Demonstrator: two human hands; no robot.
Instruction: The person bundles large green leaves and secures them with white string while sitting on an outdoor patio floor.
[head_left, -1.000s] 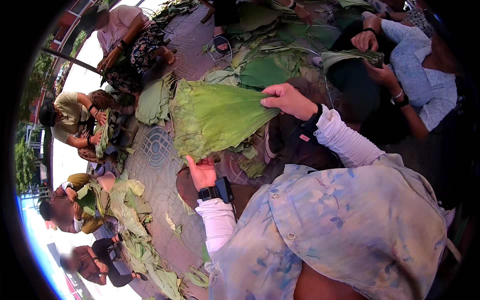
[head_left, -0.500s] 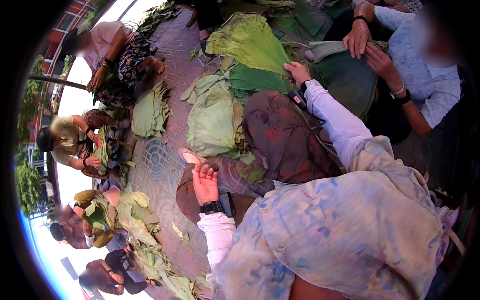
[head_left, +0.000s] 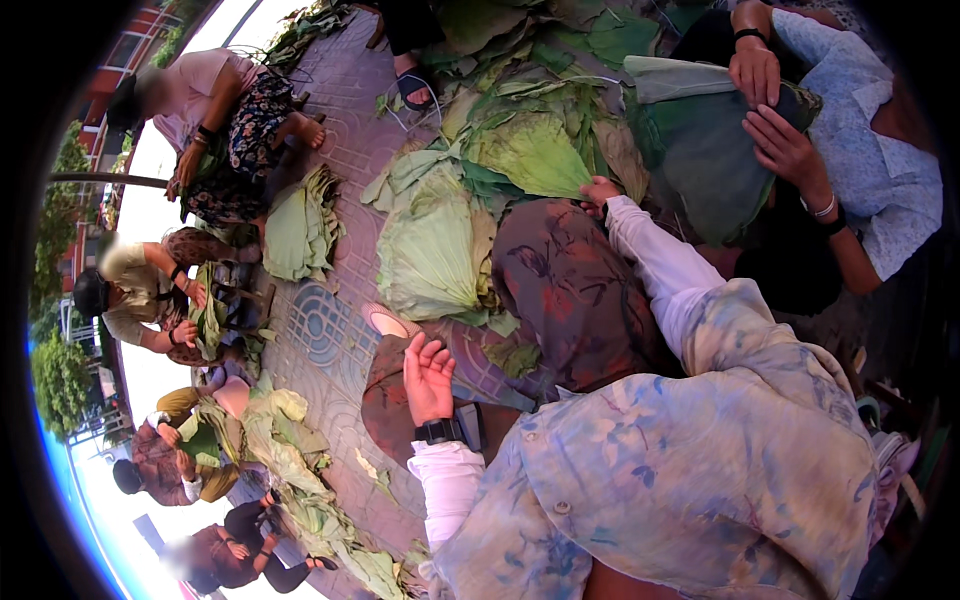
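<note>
Leaf [head_left: 532, 152] lies on the heap [head_left: 560, 98], not yet released: our right fingers [head_left: 591, 188] pinch it; our left fingers [head_left: 431, 358], half-curled, hold nothing.

The left fingers [head_left: 428, 355] curl loosely; the right arm [head_left: 655, 238] reaches forward.

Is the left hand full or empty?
Empty: the left hand shows its palm, fingers loosely curled, with nothing visible in it.

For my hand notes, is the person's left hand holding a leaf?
No, the left hand is empty, its palm showing and its fingers loosely curled.
</note>
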